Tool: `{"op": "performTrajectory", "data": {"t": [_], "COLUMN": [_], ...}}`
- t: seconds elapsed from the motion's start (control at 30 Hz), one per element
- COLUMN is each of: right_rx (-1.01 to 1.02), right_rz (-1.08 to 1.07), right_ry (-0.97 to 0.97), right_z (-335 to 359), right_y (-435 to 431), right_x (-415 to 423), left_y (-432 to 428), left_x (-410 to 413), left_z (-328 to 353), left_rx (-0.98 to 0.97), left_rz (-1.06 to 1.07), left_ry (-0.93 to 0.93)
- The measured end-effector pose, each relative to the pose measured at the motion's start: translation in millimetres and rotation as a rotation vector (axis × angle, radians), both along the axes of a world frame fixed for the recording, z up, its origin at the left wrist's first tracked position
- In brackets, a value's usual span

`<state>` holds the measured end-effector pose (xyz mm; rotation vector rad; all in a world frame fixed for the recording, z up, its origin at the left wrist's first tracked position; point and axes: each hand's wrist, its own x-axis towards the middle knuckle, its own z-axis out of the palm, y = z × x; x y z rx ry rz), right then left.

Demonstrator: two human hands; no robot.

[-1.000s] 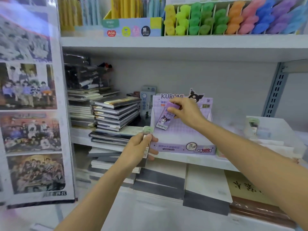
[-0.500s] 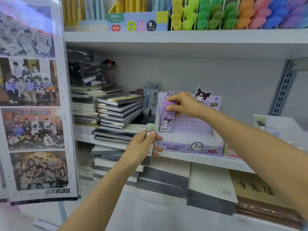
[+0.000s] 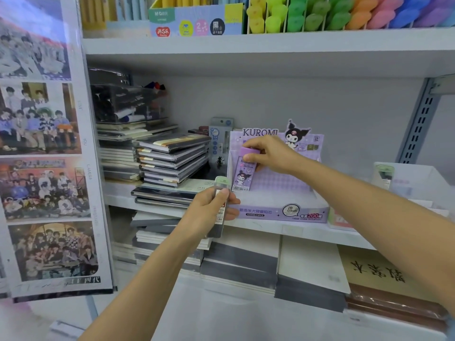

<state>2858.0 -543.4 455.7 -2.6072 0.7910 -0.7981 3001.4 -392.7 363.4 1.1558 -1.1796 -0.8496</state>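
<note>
Tipped straighter than a second ago, the purple case [image 3: 243, 175] hangs over the left end of the purple box [image 3: 270, 214], pinched at its top by the right hand [image 3: 270, 155], while the left hand [image 3: 206, 212] grips the green-topped case [image 3: 221, 182] just by the box's front left corner.

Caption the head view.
Right hand holds purple-capped lead case at lilac Kuromi display box; left hand grips green-capped case.

Left hand [image 3: 209, 214] hides most of the green-capped case [image 3: 222, 181]; right hand [image 3: 270, 156] partly covers the purple case [image 3: 243, 177].
</note>
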Motion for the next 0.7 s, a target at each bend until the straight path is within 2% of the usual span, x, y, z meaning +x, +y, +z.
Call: {"op": "performTrajectory", "data": {"t": [0.1, 0.23, 0.4, 0.47, 0.57, 0.7], "right_rx": [-0.069, 0.009, -0.214, -0.25, -0.243, -0.452], "right_rz": [-0.034, 0.007, -0.062, -0.087, -0.111, -0.208], "right_ry": [0.036, 0.143, 0.25, 0.165, -0.114, -0.152], "right_z": [-2.5, 10.8, 2.9, -5.8, -23.4, -37.9], "right_y": [-0.6, -1.9, 3.2, 2.8, 5.8, 10.6], "right_x": [8.4, 8.2, 22.1, 18.9, 10.8, 13.9], "left_y": [-1.5, -2.3, -3.1, -2.9, -3.7, -6.8], "left_x": [-1.3, -1.7, -1.5, -1.7, -0.7, 2.0], "left_z": [0.7, 1.0, 1.4, 1.0, 0.2, 0.5], "left_rx": [-0.003, 0.0, 0.001, -0.004, -0.007, 0.006], "left_rz": [0.005, 0.008, 0.009, 0.003, -0.002, 0.002], "left_ry": [0.005, 0.01, 0.002, 0.008, 0.014, 0.005]}}
